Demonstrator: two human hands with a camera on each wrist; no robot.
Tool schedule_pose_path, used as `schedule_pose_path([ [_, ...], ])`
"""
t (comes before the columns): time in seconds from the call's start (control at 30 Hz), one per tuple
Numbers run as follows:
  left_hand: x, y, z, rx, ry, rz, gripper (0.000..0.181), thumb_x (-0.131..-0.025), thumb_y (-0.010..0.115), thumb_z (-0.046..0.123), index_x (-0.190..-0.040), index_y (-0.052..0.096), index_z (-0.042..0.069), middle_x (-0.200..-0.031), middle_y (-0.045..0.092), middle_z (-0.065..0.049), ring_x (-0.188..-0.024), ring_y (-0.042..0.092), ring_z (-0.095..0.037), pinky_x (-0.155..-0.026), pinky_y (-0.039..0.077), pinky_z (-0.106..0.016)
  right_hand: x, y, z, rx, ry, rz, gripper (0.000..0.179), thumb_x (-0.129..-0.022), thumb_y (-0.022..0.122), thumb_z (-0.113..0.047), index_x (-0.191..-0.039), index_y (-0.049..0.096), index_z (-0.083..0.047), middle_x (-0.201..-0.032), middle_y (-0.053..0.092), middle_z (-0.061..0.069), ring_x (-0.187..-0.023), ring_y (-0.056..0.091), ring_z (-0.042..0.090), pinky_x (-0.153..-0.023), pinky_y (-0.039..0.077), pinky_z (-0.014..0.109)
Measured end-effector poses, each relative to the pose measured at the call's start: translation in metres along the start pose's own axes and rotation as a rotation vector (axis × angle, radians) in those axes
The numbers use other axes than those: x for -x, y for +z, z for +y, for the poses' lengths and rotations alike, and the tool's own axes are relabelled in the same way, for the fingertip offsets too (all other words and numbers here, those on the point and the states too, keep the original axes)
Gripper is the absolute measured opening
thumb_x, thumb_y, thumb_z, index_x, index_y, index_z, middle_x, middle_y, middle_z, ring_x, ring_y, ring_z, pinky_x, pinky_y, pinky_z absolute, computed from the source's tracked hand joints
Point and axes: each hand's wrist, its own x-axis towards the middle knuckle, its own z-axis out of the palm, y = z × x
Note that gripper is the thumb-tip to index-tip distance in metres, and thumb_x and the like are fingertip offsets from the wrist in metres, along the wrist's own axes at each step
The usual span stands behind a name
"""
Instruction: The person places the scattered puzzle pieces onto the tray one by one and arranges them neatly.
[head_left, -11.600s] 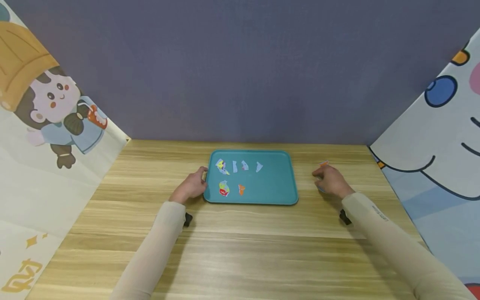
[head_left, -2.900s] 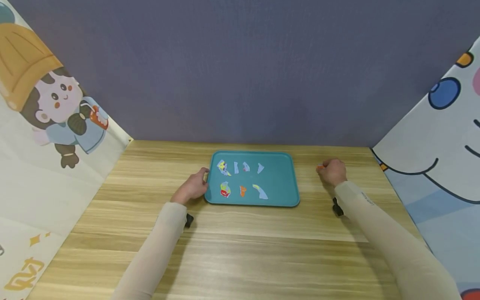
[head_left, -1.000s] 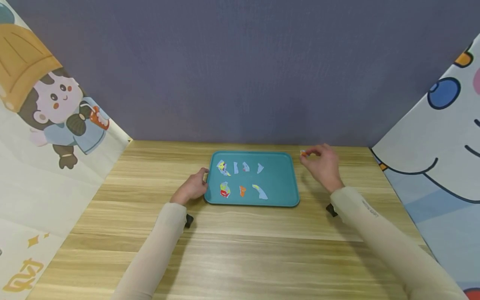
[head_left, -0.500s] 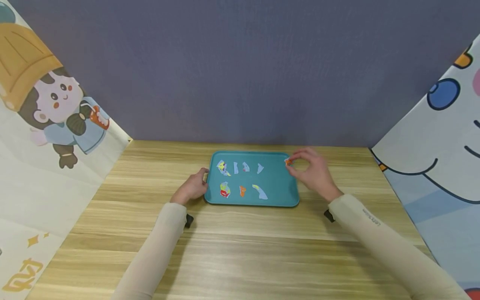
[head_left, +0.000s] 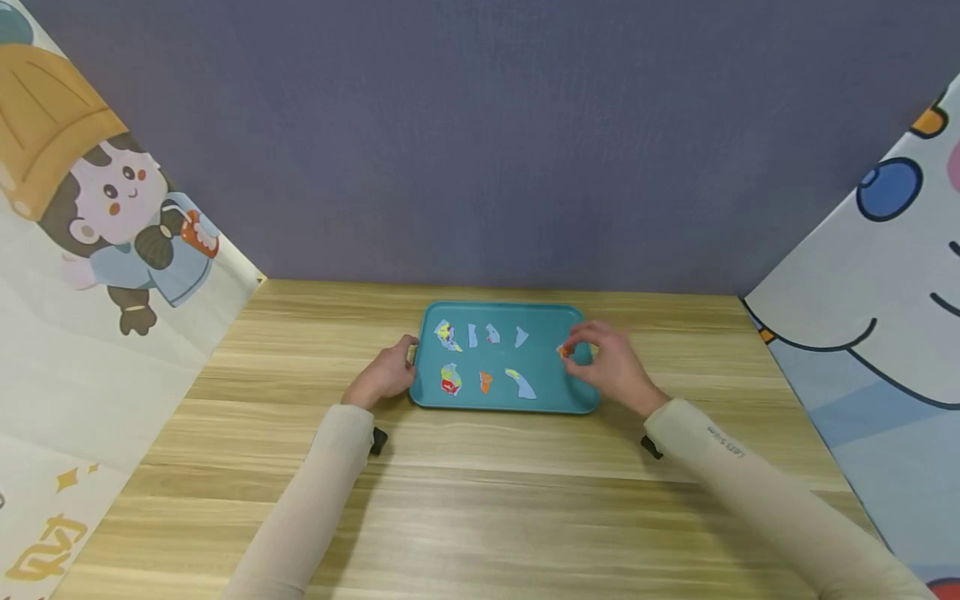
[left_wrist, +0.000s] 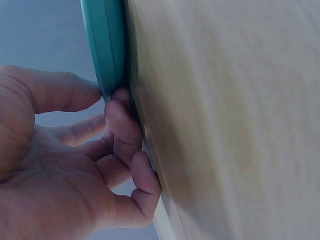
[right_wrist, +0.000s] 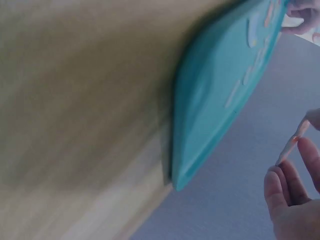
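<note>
In the head view my left hand (head_left: 386, 372) is at the left edge of a teal tray (head_left: 551, 390). The left wrist view shows its thumb on the tray's rim (left_wrist: 106, 45) and fingertips under it, gripping the edge. Above the tray's right part, my right hand (head_left: 613, 367) pinches a small flat irregular piece with orange print (head_left: 563, 352) between thumb and fingers. Seen from the right wrist, that piece (right_wrist: 295, 141) is tilted and apart from the tray. Front pieces on the tray are red-and-yellow (head_left: 450, 380), orange (head_left: 486, 382) and curved pale blue (head_left: 521, 384).
Several more pieces lie along the back of the tray, among them a yellow-and-purple one (head_left: 447, 335) and a pale triangular one (head_left: 521, 336). The tray rests on a wood-grain table (head_left: 480, 517). A dark blue-grey wall (head_left: 495, 150) rises behind it.
The curved pale blue piece has come onto the tray's front row. My right hand has carried the orange-printed piece leftward from the table to over the tray. The left hand stays put.
</note>
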Motion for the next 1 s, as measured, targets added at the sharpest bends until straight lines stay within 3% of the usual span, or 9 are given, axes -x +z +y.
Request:
schedule_pose_path([
  [0.43, -0.001, 0.0, 0.0, 0.003, -0.028, -0.02, 0.052, -0.084, 0.045, 0.009, -0.131, 0.024, 0.01, -0.07, 0.052, -0.007, -0.056, 0.047, -0.018, -0.052, 0.039, -0.03, -0.001, 0.027, 0.003, -0.016, 0.075, -0.138, 0.011, -0.067, 0.072, -0.023, -0.072, 0.066, -0.015, -0.092, 0.056, 0.001, -0.088, 0.05, 0.018, -0.076, 0.039, 0.035],
  [0.77, -0.001, -0.001, -0.001, -0.001, -0.027, -0.02, 0.052, -0.083, 0.045, 0.009, -0.131, 0.025, 0.01, -0.071, 0.052, -0.007, -0.057, 0.047, -0.018, -0.053, 0.039, -0.03, -0.002, 0.032, 0.004, -0.006, 0.123, -0.279, 0.013, -0.067, 0.072, -0.023, -0.076, 0.069, -0.014, -0.092, 0.057, -0.001, -0.089, 0.05, 0.017, -0.081, 0.038, 0.036],
  [1.0, -0.002, 0.0, -0.002, 0.005, -0.011, -0.018, 0.052, -0.083, 0.046, 0.008, -0.131, 0.025, 0.008, -0.073, 0.054, -0.006, -0.059, 0.049, -0.018, -0.053, 0.04, -0.03, 0.0, 0.037, 0.01, 0.006, 0.087, -0.296, 0.01, -0.067, 0.072, -0.02, -0.073, 0.069, -0.012, -0.086, 0.059, -0.001, -0.085, 0.053, 0.016, -0.077, 0.04, 0.035],
])
